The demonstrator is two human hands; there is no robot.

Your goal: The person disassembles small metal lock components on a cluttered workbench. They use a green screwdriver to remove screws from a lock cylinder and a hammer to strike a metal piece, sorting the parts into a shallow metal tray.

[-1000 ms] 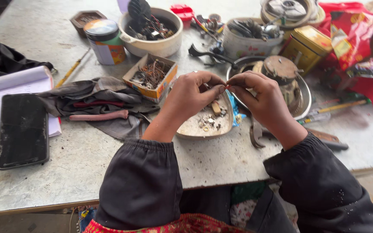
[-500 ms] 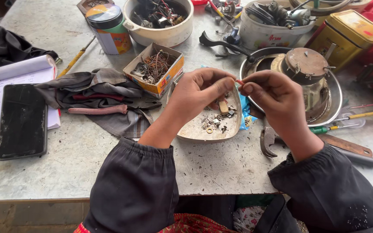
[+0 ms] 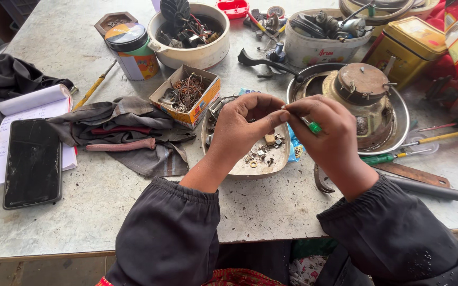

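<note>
Green-handled screwdriver [image 3: 314, 126] sits gripped in the right hand [image 3: 331, 139], above the shallow parts dish [image 3: 239, 170]. Left hand [image 3: 245, 126] pinches a tiny part, too small to identify, against the right fingertips [image 3: 292, 108].

Bare tabletop [image 3: 102, 206] open near the front edge; beyond, hemmed in by cardboard box [image 3: 185, 95], metal dish [image 3: 250, 168], crumpled cloth [image 3: 128, 130] and phone [image 3: 32, 161].
</note>
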